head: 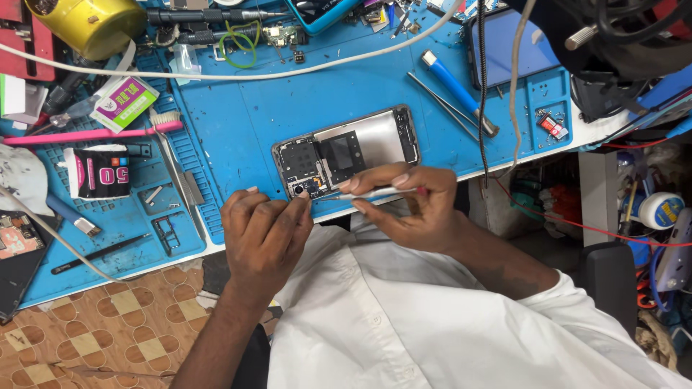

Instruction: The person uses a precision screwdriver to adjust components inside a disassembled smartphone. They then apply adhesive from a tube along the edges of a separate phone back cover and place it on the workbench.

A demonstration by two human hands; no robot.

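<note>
Opened phone (349,153) sits back-up on the blue mat (252,108), near the table's front edge. Left hand (263,230) pinches its lower corner by the camera, fingers curled tight. Right hand (414,205) grips thin tweezers (371,192), tip right at the board. Pink toothbrush (94,133) lies off to the left.

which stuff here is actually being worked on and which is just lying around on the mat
In use: opened phone; thin tool gripped by right hand; left hand steadying the phone's corner.

Lying about: pink toothbrush; blue-handled screwdriver; yellow tape roll; green rubber band; black-and-white tube.
</note>
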